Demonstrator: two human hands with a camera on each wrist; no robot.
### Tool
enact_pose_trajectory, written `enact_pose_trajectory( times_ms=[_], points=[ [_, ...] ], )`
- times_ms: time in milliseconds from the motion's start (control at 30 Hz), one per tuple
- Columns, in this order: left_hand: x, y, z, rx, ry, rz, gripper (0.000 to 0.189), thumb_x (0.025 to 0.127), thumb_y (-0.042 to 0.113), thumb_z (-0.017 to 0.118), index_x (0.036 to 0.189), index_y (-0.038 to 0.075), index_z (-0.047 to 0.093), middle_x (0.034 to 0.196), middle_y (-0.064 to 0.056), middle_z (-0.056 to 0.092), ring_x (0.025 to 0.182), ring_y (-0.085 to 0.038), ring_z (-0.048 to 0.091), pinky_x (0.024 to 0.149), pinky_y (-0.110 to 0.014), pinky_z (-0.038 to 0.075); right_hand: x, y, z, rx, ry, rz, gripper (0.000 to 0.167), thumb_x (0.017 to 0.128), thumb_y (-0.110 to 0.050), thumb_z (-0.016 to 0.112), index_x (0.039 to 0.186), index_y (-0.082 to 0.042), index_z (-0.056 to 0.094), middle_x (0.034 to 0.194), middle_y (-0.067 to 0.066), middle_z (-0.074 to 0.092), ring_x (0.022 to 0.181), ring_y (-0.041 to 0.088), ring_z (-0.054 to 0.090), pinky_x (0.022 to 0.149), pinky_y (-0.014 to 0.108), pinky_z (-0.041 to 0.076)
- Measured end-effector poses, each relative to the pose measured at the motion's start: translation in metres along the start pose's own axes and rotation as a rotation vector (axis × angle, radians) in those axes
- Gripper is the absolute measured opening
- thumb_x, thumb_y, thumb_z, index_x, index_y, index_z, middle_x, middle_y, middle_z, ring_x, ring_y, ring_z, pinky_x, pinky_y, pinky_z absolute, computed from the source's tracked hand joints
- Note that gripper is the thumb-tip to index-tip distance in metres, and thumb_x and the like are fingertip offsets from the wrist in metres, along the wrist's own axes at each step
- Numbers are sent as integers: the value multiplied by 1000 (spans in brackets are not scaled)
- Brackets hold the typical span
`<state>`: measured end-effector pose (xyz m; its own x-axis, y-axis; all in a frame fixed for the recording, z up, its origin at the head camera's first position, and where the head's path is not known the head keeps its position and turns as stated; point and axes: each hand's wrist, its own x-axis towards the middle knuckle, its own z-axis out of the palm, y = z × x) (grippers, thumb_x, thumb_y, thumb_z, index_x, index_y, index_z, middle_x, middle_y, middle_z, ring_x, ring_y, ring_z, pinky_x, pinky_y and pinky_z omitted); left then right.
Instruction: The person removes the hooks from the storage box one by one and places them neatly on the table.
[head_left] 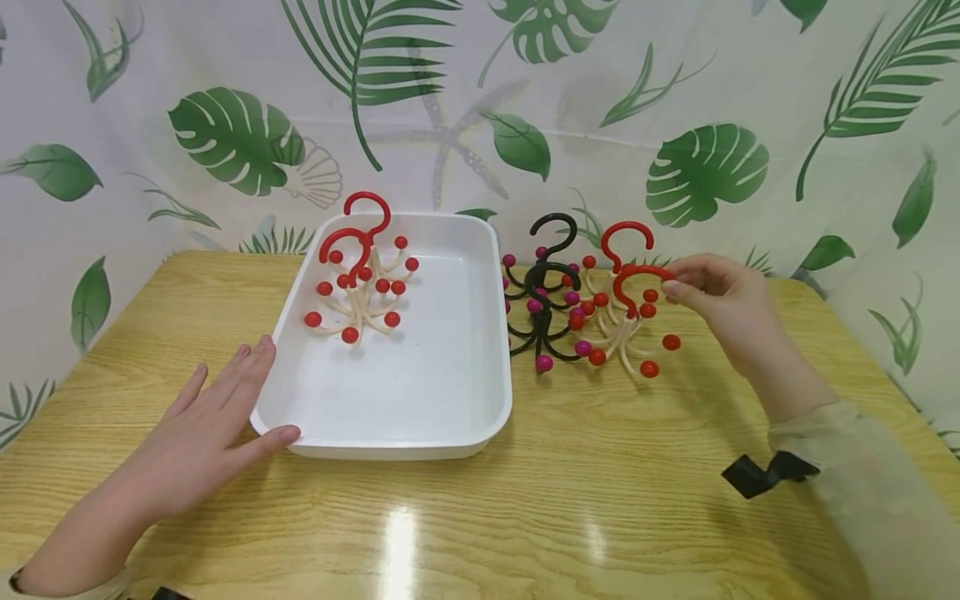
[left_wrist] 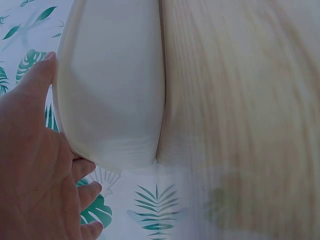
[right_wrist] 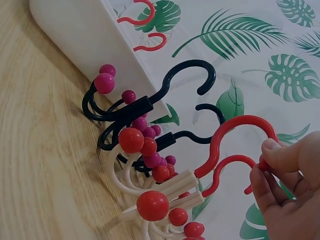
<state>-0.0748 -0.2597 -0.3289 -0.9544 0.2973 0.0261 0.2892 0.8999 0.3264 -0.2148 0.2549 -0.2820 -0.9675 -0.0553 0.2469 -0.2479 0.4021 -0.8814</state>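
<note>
With thumb and fingers my right hand pinches the tip of a red hook on a cream multi-arm hanger with red ball ends. Another cream hanger with a red hook stands just behind it. To their left are two black hangers with magenta balls. My left hand, fingers straight, rests against the left rim of a white tray. Inside the tray stand two cream hangers with red hooks, one behind the other.
The tray sits on a wood-grain table, close beside the black hangers. A white cloth backdrop with green leaf prints hangs behind the table. A black strap end sticks out from the right sleeve.
</note>
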Motion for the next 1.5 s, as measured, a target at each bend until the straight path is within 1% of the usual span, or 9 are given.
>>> enact_pose_trajectory(
  times_ms=[333, 600, 833, 1200, 1500],
  points=[
    [1, 0, 0, -5, -7, -13, 92, 93, 59, 47, 153, 15, -8, 160, -4, -2, 145, -29, -1, 112, -49, -13, -3, 5, 0, -34, 7, 23, 18, 92, -13, 65, 107, -5, 66, 84, -11, 61, 82, 7, 60, 76, 14, 50],
    [0, 0, 0, -5, -9, -10, 92, 94, 58, 47, 153, 15, -9, 160, -3, -4, 145, -29, -2, 112, -49, -14, -4, 9, -1, -43, 8, 15, 19, 93, -13, 63, 109, -3, 65, 85, -11, 62, 82, 6, 61, 77, 13, 50],
    [0, 1, 0, -2, -11, -12, 92, 94, 58, 47, 153, 15, -9, 160, -3, -5, 145, -30, -2, 112, -50, -14, -4, 10, -2, -63, 11, 29, 23, 93, -15, 63, 111, -2, 63, 86, -12, 61, 83, 6, 60, 77, 13, 49],
    [1, 0, -3, -1, -26, -26, 93, 93, 57, 48, 153, 13, -8, 160, -7, -2, 145, -32, 0, 112, -51, -12, -4, 13, -3, -42, 6, 15, 21, 92, -14, 64, 111, -4, 64, 86, -12, 62, 82, 6, 61, 77, 13, 49],
    [1, 1, -3, -1, -30, -27, 93, 94, 57, 48, 153, 13, -8, 160, -7, -2, 145, -31, -1, 112, -51, -12, -6, 12, -4, -58, -15, 45, 22, 93, -15, 64, 113, -6, 63, 89, -14, 62, 85, 7, 60, 77, 14, 49]
  ],
)
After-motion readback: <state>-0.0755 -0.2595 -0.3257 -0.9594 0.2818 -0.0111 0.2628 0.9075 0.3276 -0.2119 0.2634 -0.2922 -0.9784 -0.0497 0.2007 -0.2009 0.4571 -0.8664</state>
